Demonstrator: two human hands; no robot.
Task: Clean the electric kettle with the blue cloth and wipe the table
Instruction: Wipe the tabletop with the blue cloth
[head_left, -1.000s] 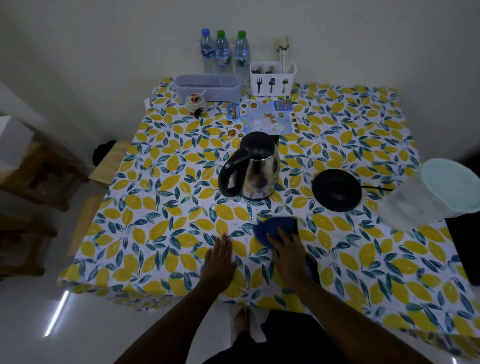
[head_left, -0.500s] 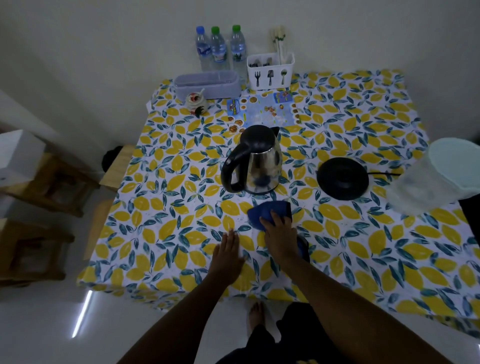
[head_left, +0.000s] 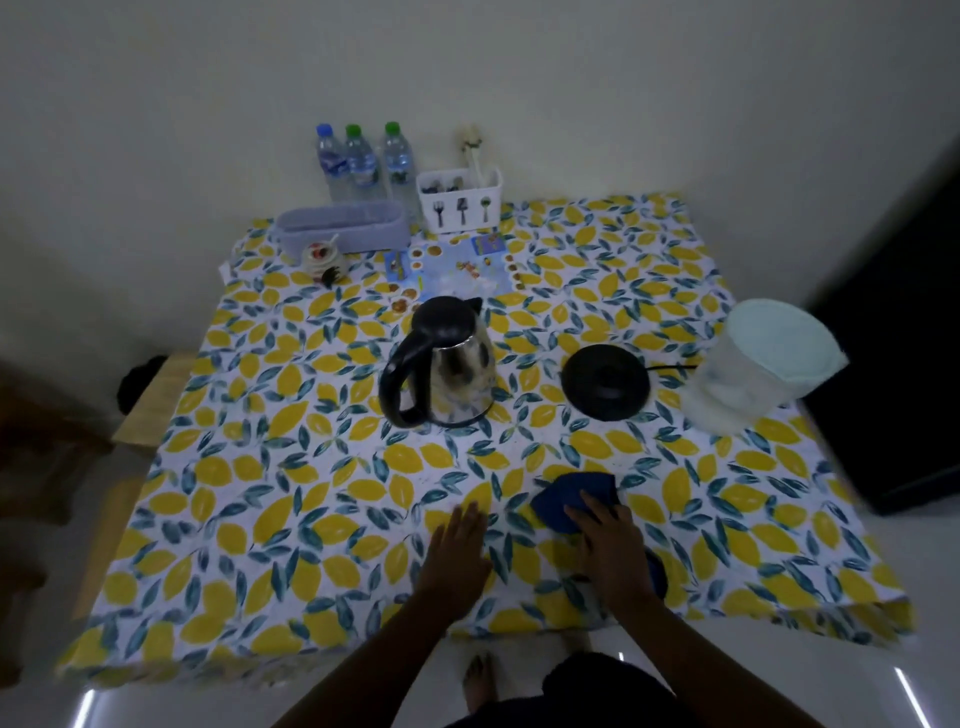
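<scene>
A steel electric kettle (head_left: 451, 371) with a black lid and handle stands near the middle of the table (head_left: 270, 467), which wears a lemon-print cloth. Its black round base (head_left: 606, 382) lies apart to the right, cord trailing right. My right hand (head_left: 610, 548) presses flat on a blue cloth (head_left: 569, 496) near the front edge; part of the cloth shows beyond my fingers and behind my wrist. My left hand (head_left: 457, 556) rests flat on the tablecloth just left of it, fingers together, holding nothing.
A translucent lidded jug (head_left: 758, 364) stands at the right edge. At the back are three water bottles (head_left: 358, 161), a white cutlery caddy (head_left: 460, 200), a grey tray (head_left: 343, 226), a small jar (head_left: 321, 257) and a picture mat (head_left: 452, 265). Wooden stools (head_left: 156, 400) stand left.
My right hand has slid the blue cloth back toward the front edge and to the right, away from the kettle. My left hand stays flat on the table.
</scene>
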